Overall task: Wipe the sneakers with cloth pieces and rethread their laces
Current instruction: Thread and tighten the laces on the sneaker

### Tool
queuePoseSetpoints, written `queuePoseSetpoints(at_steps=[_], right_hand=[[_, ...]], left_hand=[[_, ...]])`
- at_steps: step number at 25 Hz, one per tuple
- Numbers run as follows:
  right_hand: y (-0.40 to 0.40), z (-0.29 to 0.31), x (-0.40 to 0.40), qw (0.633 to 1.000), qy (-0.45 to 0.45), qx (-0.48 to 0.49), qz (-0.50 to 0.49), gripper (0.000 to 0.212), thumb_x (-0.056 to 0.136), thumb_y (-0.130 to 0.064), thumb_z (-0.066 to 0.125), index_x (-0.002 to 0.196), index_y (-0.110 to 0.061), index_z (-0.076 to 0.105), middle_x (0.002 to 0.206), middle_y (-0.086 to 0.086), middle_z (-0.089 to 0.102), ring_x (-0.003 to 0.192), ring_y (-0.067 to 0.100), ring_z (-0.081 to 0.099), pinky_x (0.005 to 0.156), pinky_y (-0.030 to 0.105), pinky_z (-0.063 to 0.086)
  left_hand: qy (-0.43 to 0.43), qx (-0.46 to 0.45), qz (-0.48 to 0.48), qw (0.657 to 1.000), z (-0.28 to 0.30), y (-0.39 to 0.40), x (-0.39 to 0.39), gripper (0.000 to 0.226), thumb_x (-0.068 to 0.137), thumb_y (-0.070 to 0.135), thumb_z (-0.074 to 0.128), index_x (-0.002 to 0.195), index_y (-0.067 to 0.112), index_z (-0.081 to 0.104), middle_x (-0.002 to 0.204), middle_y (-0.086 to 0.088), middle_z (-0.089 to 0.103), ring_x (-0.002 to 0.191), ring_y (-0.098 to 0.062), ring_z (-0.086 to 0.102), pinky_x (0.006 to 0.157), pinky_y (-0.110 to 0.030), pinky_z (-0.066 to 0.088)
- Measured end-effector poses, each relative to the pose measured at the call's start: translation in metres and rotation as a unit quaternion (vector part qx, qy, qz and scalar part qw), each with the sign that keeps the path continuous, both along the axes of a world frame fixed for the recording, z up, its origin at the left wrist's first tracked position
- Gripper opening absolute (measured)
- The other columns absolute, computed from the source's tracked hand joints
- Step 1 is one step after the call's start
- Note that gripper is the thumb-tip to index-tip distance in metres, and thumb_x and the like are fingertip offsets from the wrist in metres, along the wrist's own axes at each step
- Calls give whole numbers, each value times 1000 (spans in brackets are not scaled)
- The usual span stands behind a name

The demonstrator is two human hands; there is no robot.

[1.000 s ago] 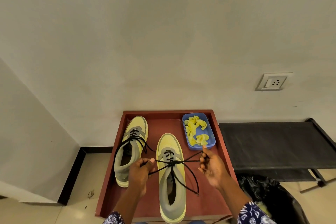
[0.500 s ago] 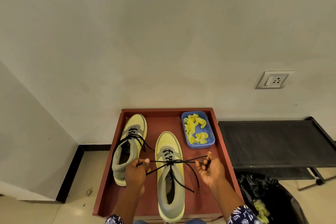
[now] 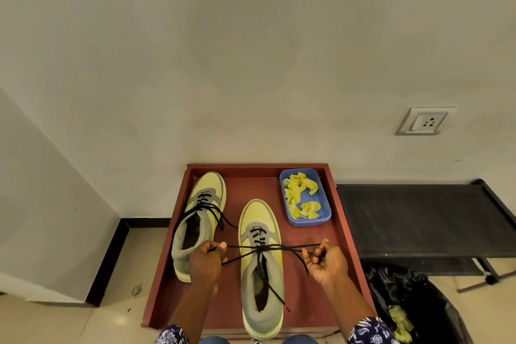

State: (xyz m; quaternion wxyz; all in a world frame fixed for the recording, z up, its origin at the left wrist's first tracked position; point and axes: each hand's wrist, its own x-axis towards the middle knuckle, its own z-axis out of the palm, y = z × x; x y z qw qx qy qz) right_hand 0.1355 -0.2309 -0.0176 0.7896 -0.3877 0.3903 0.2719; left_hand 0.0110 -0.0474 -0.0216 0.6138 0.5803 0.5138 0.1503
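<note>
Red tray [image 3: 339, 220]: 2 hands [image 3: 205, 262] [image 3: 328, 261] pinch sneaker lace [image 3: 279, 246].

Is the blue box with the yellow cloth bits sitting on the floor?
No, the blue box holding the yellow cloth pieces sits in the far right corner of the red tray, beside the sneakers.

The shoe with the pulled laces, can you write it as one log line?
step: tying lace | left hand: pinches lace | right hand: pinches lace | shoe: on red tray | other shoe: laced | cloths: in blue tub
</note>
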Motion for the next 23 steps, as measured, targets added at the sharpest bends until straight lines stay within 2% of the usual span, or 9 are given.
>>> queuePoseSetpoints(at_steps=[3,6,9,13,14,16,18,20,23], right_hand=[[-2,-1,-3,1000,-7,-5,-2,39,99,-17,35,60,-11,37,38,4,33,43,15,20,85,38,45],[-4,-5,-9,997,-21,-48,52,38,98,-18,39,60,-12,41,34,0,37,48,15,22,64,32,45],[-6,-16,-20,971,-37,-145,186,33,93,-21,45,61,-15,49,40,-2,47,45,11,28,50,25,35],[0,-20,-31,910,-113,-254,307,11,86,-15,47,79,-15,55,72,3,52,62,15,42,58,26,38],[2,-21,-31,872,-164,-317,335,10,85,-18,47,84,-15,57,85,6,56,75,19,49,70,30,42],[4,-27,-28,735,-269,-459,420,26,88,-23,46,110,-16,56,122,9,51,114,28,46,99,37,37],[8,-27,-26,626,-372,-502,466,44,92,-20,44,136,-21,40,145,3,36,135,26,29,110,38,26],[18,-21,-25,555,-471,-463,507,49,92,-18,40,139,-31,35,149,-6,31,139,21,25,113,39,23],[31,-15,-25,447,-513,-458,572,47,92,-18,36,134,-38,41,145,-9,39,136,19,29,108,38,27]], left_hand=[[2,2,-4,1000,-1,-1,-1,18,87,8,60,69,8,57,69,-7,57,64,-18,56,74,-36,48],[-4,33,-22,999,-5,-2,-4,19,87,9,60,68,8,56,65,-6,56,65,-20,56,82,-43,50],[-4,60,-81,995,-7,-5,-8,18,88,12,59,70,12,58,68,-7,60,73,-24,58,80,-45,49],[-19,89,-137,986,-4,-12,-13,10,91,13,55,97,13,63,96,-3,63,95,-17,56,83,-26,43],[-23,111,-152,982,-4,-13,-14,16,91,12,54,105,11,63,99,-2,62,97,-15,56,81,-19,41],[-29,176,-193,965,-3,-14,-15,22,91,20,55,110,12,64,100,1,62,99,-14,58,77,-12,41],[-26,257,-244,935,1,-18,-14,37,84,47,52,107,22,67,99,5,64,99,-14,61,83,-24,48],[26,347,-305,887,-1,-21,-10,52,75,62,37,105,32,68,104,9,66,103,-13,59,94,-39,44],[147,418,-365,819,7,-26,-3,46,81,61,31,115,45,57,117,23,57,121,-3,42,109,-40,12]])
